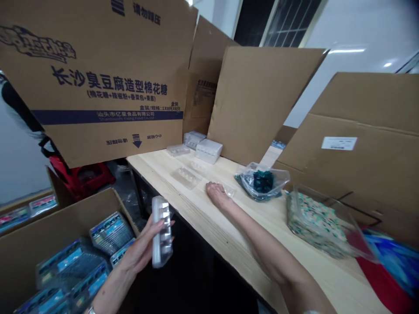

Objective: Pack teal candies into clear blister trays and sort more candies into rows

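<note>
My left hand (pixel 142 249) grips a clear plastic blister tray (pixel 162 231) upright by its side, above an open cardboard box. My right hand (pixel 218 195) rests palm down on the pale wooden tabletop (pixel 209 226), with its fingertips on a flat clear blister tray (pixel 228 190). More clear trays lie farther along the table, one flat (pixel 185 178) and a white stack (pixel 208 151) against the cardboard. A clear bag of dark teal pieces (pixel 262 183) lies just beyond my right hand.
The open box (pixel 62 279) at lower left holds several blue-labelled packs in plastic. Large printed cardboard sheets (pixel 108 78) stand along the table's back. A clear bag of patterned items (pixel 314 224) lies at right. A red stool (pixel 81 176) stands on the floor beyond the box.
</note>
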Tool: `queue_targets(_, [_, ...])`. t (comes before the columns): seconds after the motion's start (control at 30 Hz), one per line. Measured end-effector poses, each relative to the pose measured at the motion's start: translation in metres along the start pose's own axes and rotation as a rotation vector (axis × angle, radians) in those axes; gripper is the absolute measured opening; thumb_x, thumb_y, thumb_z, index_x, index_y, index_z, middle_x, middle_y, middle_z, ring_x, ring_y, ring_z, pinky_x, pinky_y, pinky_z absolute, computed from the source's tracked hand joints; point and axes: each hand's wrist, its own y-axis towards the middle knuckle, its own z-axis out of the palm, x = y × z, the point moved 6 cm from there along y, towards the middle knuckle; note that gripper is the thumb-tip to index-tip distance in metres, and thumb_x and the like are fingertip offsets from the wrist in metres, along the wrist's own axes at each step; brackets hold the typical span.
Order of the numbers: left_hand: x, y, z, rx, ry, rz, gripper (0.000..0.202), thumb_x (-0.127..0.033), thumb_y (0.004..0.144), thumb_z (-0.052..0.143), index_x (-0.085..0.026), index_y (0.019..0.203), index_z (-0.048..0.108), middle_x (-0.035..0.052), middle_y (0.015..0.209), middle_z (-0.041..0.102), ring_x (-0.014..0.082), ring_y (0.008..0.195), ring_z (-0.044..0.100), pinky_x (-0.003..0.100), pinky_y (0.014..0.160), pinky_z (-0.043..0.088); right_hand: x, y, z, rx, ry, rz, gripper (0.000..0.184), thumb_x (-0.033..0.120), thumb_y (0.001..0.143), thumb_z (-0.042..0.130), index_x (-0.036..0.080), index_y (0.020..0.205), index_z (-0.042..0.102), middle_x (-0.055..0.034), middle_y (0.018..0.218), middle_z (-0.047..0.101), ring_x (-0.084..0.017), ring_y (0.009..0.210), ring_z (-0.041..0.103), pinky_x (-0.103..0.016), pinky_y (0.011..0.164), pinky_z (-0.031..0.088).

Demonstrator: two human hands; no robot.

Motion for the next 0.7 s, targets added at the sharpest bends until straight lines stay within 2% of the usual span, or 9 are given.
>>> queue_targets(0.1, [-0.001, 0.000, 0.002, 0.033, 0.001, 0.010, 0.067, -0.026, 0.075, 0.065, -0.025, 0.134, 0.035, 0.0106, 0.118, 0.058, 0.0216, 0.095, 0.062, 0.036, 0.080, 0.052, -0.008, 0.022, -0.002, -0.072, 0.018, 0.024, 0.030, 0.022, 0.091, 0.035, 0.012, 0.112, 0.053, -0.0163, 0.118, 0.053, -0.022, 0.108, 0.048, -0.031, 0.090, 0.035])
queue_targets(0.17, [-0.002, 0.000, 0.003, 0.051, -0.005, 0.015, 0.068, -0.025, 0.075, 0.064, -0.026, 0.135, 0.033, 0.0106, 0.121, 0.057, 0.0218, 0.099, 0.061, 0.036, 0.083, 0.051, -0.016, 0.039, -0.001, -0.127, 0.081, 0.047, 0.044, 0.041, 0.092, 0.033, 0.016, 0.127, 0.045, -0.0145, 0.135, 0.041, -0.025, 0.122, 0.037, -0.035, 0.098, 0.028])
queue_targets(0.27, [-0.003, 0.001, 0.004, 0.067, -0.021, 0.016, 0.068, -0.025, 0.076, 0.064, -0.027, 0.136, 0.032, 0.0103, 0.125, 0.054, 0.0216, 0.100, 0.060, 0.036, 0.083, 0.050, -0.027, 0.063, 0.017, -0.084, 0.234, 0.092, 0.058, 0.054, 0.089, 0.027, 0.022, 0.137, 0.033, -0.0086, 0.147, 0.024, -0.027, 0.134, 0.018, -0.040, 0.104, 0.018])
queue_targets(0.33, [-0.003, 0.001, 0.003, 0.066, -0.024, 0.003, 0.069, -0.026, 0.076, 0.063, -0.027, 0.137, 0.030, 0.0103, 0.125, 0.054, 0.0213, 0.097, 0.062, 0.036, 0.082, 0.051, -0.027, 0.073, 0.031, -0.019, 0.299, 0.100, 0.058, 0.055, 0.090, 0.024, 0.022, 0.136, 0.034, -0.0075, 0.147, 0.025, -0.027, 0.135, 0.016, -0.041, 0.104, 0.016])
queue_targets(0.43, [-0.003, 0.001, 0.001, 0.074, -0.032, -0.009, 0.071, -0.027, 0.077, 0.062, -0.028, 0.138, 0.027, 0.0099, 0.123, 0.056, 0.0206, 0.097, 0.061, 0.036, 0.083, 0.050, -0.019, 0.077, 0.043, -0.011, 0.318, 0.085, 0.055, 0.052, 0.091, 0.021, 0.022, 0.133, 0.040, -0.0084, 0.143, 0.033, -0.028, 0.133, 0.021, -0.042, 0.103, 0.017])
queue_targets(0.57, [-0.002, 0.003, -0.002, 0.070, -0.025, 0.003, 0.070, -0.027, 0.078, 0.062, -0.027, 0.138, 0.027, 0.0097, 0.120, 0.058, 0.0202, 0.100, 0.060, 0.035, 0.085, 0.049, -0.005, 0.074, 0.045, -0.035, 0.314, 0.081, 0.055, 0.051, 0.092, 0.018, 0.022, 0.132, 0.041, -0.0095, 0.143, 0.034, -0.028, 0.133, 0.020, -0.043, 0.102, 0.017])
queue_targets(0.7, [-0.001, 0.002, -0.003, 0.053, -0.016, -0.002, 0.070, -0.027, 0.076, 0.064, -0.028, 0.137, 0.029, 0.0103, 0.120, 0.057, 0.0206, 0.093, 0.063, 0.037, 0.082, 0.050, 0.008, 0.070, 0.044, -0.058, 0.317, 0.092, 0.054, 0.051, 0.092, 0.019, 0.021, 0.130, 0.043, -0.0100, 0.142, 0.035, -0.028, 0.132, 0.021, -0.043, 0.102, 0.017])
